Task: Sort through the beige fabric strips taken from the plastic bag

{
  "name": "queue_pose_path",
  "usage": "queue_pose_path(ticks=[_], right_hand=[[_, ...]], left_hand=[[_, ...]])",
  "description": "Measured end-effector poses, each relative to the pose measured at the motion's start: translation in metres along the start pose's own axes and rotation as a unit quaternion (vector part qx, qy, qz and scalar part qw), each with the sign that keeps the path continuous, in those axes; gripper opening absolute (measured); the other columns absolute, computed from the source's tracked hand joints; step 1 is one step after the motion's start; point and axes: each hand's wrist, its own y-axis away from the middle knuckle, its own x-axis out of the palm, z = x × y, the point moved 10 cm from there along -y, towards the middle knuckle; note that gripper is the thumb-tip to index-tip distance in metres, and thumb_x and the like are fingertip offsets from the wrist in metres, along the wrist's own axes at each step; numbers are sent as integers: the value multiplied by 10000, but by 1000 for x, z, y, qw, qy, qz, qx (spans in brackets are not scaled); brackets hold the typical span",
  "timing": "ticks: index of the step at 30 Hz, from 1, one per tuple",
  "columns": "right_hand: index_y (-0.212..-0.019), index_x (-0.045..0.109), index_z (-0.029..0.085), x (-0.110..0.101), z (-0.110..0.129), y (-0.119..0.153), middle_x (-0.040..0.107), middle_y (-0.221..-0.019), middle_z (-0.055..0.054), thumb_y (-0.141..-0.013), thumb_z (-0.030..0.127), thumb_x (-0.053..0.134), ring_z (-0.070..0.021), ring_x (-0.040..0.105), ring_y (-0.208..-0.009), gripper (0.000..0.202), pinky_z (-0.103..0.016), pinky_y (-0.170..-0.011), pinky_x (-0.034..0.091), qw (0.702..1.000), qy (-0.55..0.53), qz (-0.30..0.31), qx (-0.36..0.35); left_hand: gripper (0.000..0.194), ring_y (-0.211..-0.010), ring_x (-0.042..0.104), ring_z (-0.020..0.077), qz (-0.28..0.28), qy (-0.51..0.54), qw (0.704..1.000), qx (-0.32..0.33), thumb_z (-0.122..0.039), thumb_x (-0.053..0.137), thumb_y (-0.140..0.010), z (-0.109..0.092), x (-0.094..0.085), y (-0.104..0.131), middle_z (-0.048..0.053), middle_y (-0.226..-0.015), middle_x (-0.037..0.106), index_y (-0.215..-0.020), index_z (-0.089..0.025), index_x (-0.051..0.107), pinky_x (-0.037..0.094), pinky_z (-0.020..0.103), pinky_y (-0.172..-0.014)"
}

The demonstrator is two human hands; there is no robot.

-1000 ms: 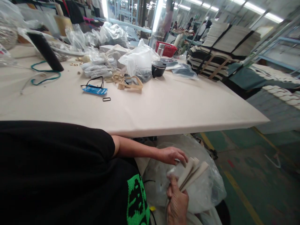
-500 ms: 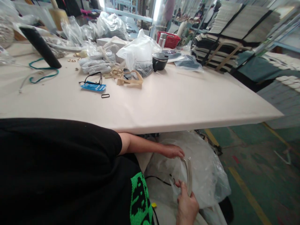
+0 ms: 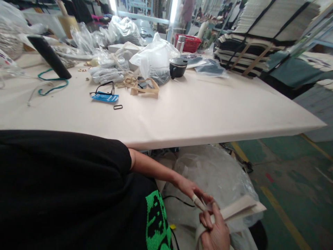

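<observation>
Down below the desk (image 3: 182, 118) edge, the left hand (image 3: 188, 187) pinches the near end of a bundle of cream straps (image 3: 239, 208), and just to its right the right hand (image 3: 215, 232) has its grip closed around the same bundle over a clear plastic bag (image 3: 221, 170). Squaring the ends before lifting would likely keep the straps from fanning apart.

I read the scene as brightly and evenly lit by overhead fluorescent tubes (image 3: 173, 8) at the far end, which blow out to white. The bench (image 3: 197, 111) top reflects softly, with faint shadows. Wide-angle distortion bends the edges. Both hands (image 3: 205, 211) show slight motion blur.
</observation>
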Motion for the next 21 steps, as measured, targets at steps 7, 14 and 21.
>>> queue_pose_path(ticks=[7,14,21], right_hand=[[-879,710,194,-24,32,14,652,-919,-20,-668,460,808,-47,277,-527,353,-179,-398,238,982,119,-97,-108],[-738,682,212,-39,50,27,472,-566,23,-679,571,780,-99,382,-552,376,-221,-447,289,942,222,-204,-148],[-767,641,201,-22,65,37,468,-642,28,-685,504,764,-70,316,-511,338,-226,-415,249,960,127,-173,-181]], left_hand=[[657,-728,606,102,-82,77,992,-59,-621,844,-474,11,6,28,1,-735,665,-875,-125,687,469,211,-719],[613,-669,604,90,-117,42,991,-46,-590,853,-489,-11,4,51,-7,-699,664,-862,-130,693,463,205,-686],[568,-624,610,124,13,242,960,-140,-549,814,-588,23,40,56,-7,-702,633,-997,-179,682,523,292,-692]])
